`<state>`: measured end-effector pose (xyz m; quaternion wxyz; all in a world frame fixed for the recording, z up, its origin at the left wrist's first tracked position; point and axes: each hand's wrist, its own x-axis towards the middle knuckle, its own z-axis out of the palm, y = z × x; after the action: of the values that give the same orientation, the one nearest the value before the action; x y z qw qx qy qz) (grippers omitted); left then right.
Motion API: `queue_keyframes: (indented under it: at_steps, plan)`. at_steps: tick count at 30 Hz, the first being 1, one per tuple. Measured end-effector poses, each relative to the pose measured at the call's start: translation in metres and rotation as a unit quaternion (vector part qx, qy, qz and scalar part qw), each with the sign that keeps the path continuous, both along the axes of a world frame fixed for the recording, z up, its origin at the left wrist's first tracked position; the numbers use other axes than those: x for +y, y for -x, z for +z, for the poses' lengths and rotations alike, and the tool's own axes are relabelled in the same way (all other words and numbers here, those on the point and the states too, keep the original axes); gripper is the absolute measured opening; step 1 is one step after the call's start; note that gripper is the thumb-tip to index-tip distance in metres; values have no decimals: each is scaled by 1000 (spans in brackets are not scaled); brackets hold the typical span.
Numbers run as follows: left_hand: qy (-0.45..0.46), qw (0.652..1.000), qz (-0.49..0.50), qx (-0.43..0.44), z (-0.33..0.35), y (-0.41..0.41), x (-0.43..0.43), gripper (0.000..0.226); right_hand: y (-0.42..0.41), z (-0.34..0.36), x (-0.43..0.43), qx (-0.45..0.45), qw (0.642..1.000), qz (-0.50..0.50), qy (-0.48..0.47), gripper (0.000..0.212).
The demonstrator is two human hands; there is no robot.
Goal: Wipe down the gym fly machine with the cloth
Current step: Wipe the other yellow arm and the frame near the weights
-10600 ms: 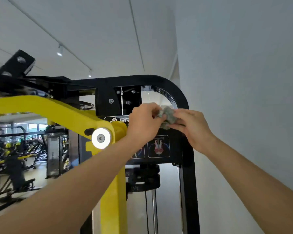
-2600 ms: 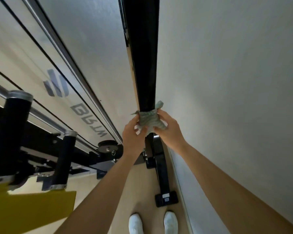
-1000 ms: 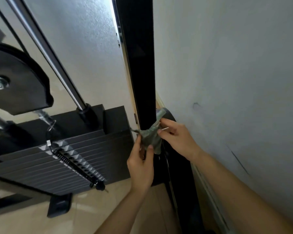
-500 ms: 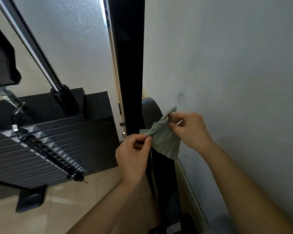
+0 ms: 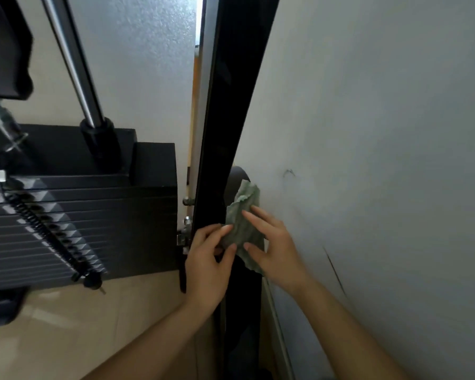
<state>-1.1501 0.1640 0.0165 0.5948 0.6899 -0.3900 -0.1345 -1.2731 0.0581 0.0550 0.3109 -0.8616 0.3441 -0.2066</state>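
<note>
Both hands hold the cloth (image 5: 243, 215), a crumpled grey-green rag, low against the black upright post (image 5: 231, 105) of the fly machine. The left hand (image 5: 207, 266) pinches the cloth's left edge between its thumb and curled fingertips, in front of the post. The right hand (image 5: 274, 250) lies over the cloth's right side, with its forefinger stretched across the fabric and its thumb tucked against the lower part, so the rag is gripped between them. The top of the cloth stands up above the fingers, and a loose corner hangs down below the right palm.

The post runs steeply up out of view, close beside the pale wall (image 5: 381, 133), which bears a few dark scuff marks. Left of the post sits the black weight stack (image 5: 80, 220), its plates layered one on another. A chrome guide rod (image 5: 72, 58) rises from a black collar on top of it. A coiled black cord runs down the stack's face to the selector pin (image 5: 92, 282) near the bottom plates. The floor (image 5: 93, 338) below is glossy beige tile.
</note>
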Motion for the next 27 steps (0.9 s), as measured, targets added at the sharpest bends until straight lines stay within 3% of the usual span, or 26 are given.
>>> queue_keyframes:
  at_steps: [6, 14, 19, 27]
  plan:
    - [8, 1000, 14, 20, -2, 1, -6, 37, -24, 2, -16, -37, 999, -5, -30, 69]
    - [7, 997, 11, 70, 5, -7, -10, 46, -55, 17, -55, 68, 996, 36, -42, 61]
    - [-13, 1000, 15, 23, 11, -16, -17, 37, -70, 43, -79, 141, 982, 82, -91, 68]
    - [-33, 999, 37, 7, 6, -14, -11, 20, -25, 6, -30, 5, 997, 39, -61, 71]
